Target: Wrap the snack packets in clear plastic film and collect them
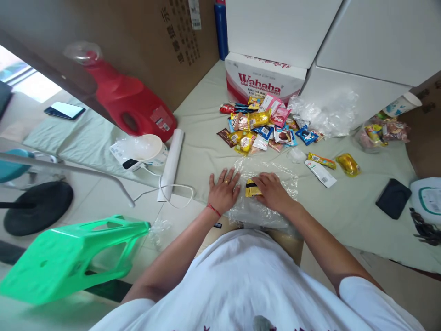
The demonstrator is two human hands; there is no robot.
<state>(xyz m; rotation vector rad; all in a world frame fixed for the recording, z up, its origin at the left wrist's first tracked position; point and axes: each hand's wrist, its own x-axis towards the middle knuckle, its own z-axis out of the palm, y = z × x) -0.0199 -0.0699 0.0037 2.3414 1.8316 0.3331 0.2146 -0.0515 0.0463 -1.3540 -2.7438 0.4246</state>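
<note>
Spread over the pale green sheet-covered floor (206, 119): a clear crinkled plastic bag (275, 172), just below a heap of bright snack packets (262, 126) (white Wahaha carton (262, 80) behind). Pressed flat on the bag's left edge, fingers splayed, gripping nothing: left hand (223, 191). Curled over the bag, grip closed on a small yellow packet with a black band (252, 188): right hand (274, 191).

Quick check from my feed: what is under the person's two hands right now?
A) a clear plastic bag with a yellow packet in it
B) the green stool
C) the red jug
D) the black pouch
A: the left hand and right hand both press on the clear plastic bag, with the yellow packet between them.
</note>
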